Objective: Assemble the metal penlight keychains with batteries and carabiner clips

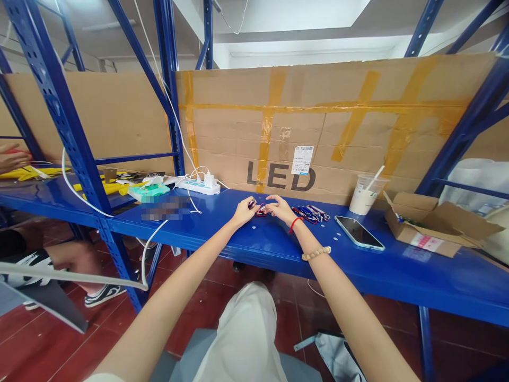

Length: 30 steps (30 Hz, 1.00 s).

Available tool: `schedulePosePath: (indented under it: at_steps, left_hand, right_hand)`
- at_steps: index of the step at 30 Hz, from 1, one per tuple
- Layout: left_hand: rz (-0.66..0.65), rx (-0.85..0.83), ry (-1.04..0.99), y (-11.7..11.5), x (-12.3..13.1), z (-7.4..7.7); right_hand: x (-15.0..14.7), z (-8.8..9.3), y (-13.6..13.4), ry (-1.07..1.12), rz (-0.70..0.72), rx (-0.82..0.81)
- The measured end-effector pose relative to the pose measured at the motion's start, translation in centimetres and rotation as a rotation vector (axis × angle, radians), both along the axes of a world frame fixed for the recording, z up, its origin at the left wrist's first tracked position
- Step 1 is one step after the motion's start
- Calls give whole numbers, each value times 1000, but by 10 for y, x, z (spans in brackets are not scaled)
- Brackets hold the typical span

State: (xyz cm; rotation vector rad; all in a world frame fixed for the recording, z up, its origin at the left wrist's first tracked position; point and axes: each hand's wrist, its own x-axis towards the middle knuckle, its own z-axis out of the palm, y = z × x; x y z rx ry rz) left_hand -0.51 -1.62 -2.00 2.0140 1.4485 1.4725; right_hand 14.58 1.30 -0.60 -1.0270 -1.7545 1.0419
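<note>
My left hand is closed on a small dark, shiny metal clip that looks like a carabiner. Just right of it, a few red and purple carabiners lie on the blue table. My right hand arches over them from the right, its bent fingertips pinching at a red one; the fingers partly cover it. It wears a red cord at the wrist and a beaded bracelet further up. A loose pile of silver, blue and red carabiners rests beyond my right wrist.
Right of the pile lie a phone, a plastic cup with a straw and an open cardboard box. Leftward are a power strip, a green packet and a blue post. Another person's hand shows far left.
</note>
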Motion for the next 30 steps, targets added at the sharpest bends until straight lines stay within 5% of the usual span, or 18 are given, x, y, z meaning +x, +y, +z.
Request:
schedulePosePath:
  at_steps: [4, 8, 16, 23, 30]
  left_hand:
    - [-14, 19, -32, 3, -1, -2]
    - [-75, 26, -26, 4, -1, -2]
    - [-111, 7, 48, 3, 0, -2]
    - [-150, -45, -58, 2, 1, -2]
    - [-135, -153, -244, -1, 1, 1]
  right_hand:
    - [1, -2, 2, -182, 114, 282]
    - [4, -3, 1, -343, 66, 553]
    - [9, -5, 5, -462, 107, 726]
    - [5, -4, 1, -527, 18, 693]
    - [-2, -8, 2, -58, 18, 335]
